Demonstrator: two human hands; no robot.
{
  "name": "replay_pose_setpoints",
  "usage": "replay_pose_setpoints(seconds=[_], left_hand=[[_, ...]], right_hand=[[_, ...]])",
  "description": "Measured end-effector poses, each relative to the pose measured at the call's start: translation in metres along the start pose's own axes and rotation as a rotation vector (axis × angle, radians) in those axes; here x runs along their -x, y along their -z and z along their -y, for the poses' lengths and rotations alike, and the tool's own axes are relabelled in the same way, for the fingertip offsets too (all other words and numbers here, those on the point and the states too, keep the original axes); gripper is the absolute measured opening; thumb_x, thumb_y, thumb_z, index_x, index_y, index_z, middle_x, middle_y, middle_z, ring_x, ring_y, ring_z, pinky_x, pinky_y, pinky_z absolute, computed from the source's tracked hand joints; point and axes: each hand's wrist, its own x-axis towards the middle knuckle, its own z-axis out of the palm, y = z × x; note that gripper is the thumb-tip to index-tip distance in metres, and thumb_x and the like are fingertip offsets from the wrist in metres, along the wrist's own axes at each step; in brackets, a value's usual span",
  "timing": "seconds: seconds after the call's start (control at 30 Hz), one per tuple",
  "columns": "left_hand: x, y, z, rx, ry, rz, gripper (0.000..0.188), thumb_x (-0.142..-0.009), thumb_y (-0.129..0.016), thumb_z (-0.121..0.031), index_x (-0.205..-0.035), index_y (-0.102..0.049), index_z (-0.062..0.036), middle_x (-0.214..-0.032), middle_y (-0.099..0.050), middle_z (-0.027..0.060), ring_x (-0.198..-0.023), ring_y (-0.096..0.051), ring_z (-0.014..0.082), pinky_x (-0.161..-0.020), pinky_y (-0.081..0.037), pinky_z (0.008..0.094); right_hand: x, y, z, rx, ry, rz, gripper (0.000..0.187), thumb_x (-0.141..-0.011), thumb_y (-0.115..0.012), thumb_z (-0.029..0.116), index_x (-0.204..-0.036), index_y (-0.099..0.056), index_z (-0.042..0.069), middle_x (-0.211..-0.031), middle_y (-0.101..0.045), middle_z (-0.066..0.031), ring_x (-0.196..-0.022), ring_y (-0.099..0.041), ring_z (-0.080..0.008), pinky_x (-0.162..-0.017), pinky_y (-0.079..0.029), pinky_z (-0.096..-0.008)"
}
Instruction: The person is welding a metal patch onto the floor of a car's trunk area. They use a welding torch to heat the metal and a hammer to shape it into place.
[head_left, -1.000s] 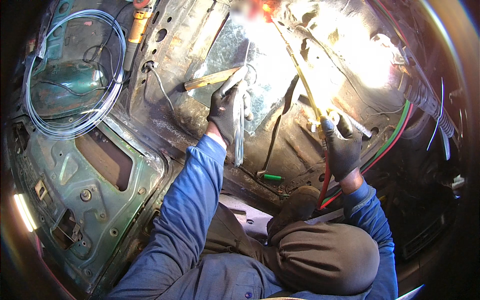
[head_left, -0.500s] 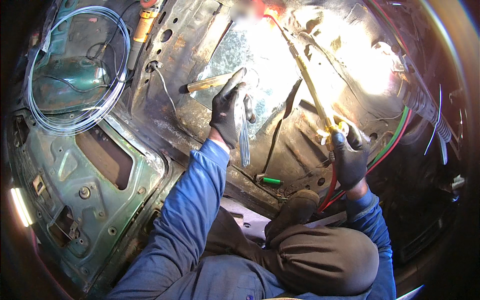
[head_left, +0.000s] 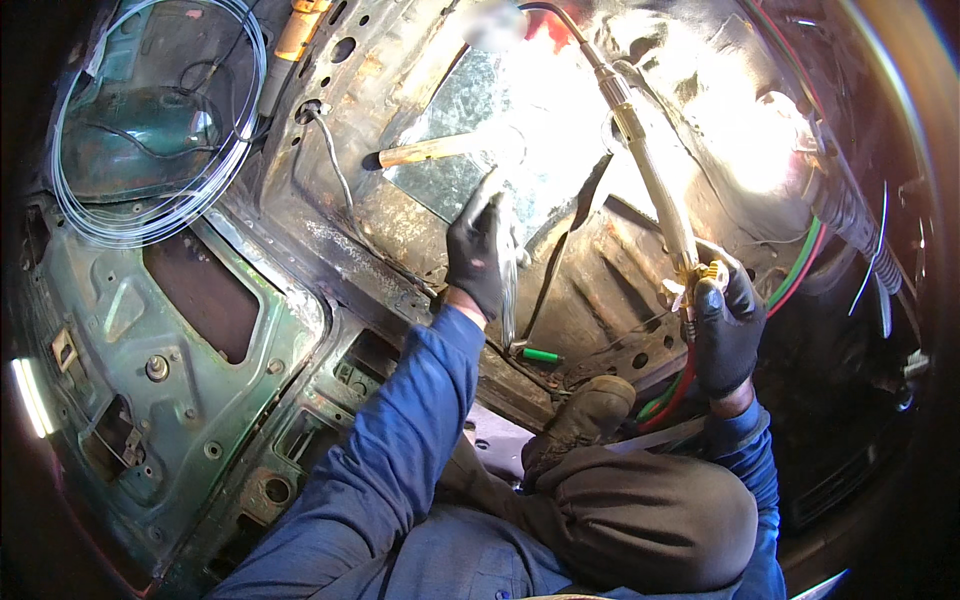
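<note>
My gloved left hand is closed around a bundle of thin metal rods, which hangs down beside the palm. In my gloved right hand is a brass gas torch; the fingers are at its valve knobs. The torch points up and away, its bent tip near the top edge. Beyond my left hand, a hammer's wooden handle lies across a shiny sheet metal patch on the rusty car floor. Glare washes out the hammer's head.
A coil of wire and an orange angle grinder lie at the upper left, above a green car door. Green and red hoses run past my right hand. A short green stick-like object lies near my boot.
My left hand has drawn back toward me, away from the hammer handle, with the rods. My right hand and the torch have moved slightly right and nearer. The view has shifted a little.
</note>
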Motion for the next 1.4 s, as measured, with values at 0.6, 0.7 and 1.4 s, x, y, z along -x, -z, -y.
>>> replay_pose_setpoints(seconds=[0.6,0.7,1.4], left_hand=[[0.11,0.046,0.035,-0.423,-0.134,-0.152,0.035,-0.114,-0.054,-0.021,-0.144,-0.066,-0.0071,-0.076,-0.049,-0.0064,-0.065,-0.049,0.0048,-0.059,-0.045,0.0264],[0.107,0.04,0.037,-0.317,0.042,-0.148,0.034,-0.114,-0.055,-0.022,-0.141,-0.067,-0.0047,-0.078,-0.052,-0.0035,-0.068,-0.051,0.0065,-0.062,-0.047,0.0277],[0.108,0.009,0.125,-1.215,-0.163,0.496,0.076,-0.107,-0.056,-0.047,-0.16,-0.041,0.006,-0.149,-0.054,0.0374,-0.136,-0.056,0.0506,-0.117,-0.045,0.0526]], right_hand=[[0.008,0.0,0.088,0.075,0.081,0.068,0.051,-0.107,-0.073,0.038,-0.139,-0.068,-0.002,-0.114,-0.077,-0.0078,-0.104,-0.067,-0.0133,-0.096,-0.054,-0.0343],[0.005,-0.001,0.1,0.142,0.098,0.079,0.05,-0.108,-0.072,0.039,-0.136,-0.069,-0.002,-0.112,-0.077,-0.0062,-0.103,-0.066,-0.0124,-0.094,-0.053,-0.0329],[-0.021,-0.057,0.062,0.435,0.045,-0.014,0.044,-0.106,-0.074,0.034,-0.128,-0.072,-0.003,-0.082,-0.076,-0.0122,-0.076,-0.062,-0.0105,-0.069,-0.051,-0.0342]])
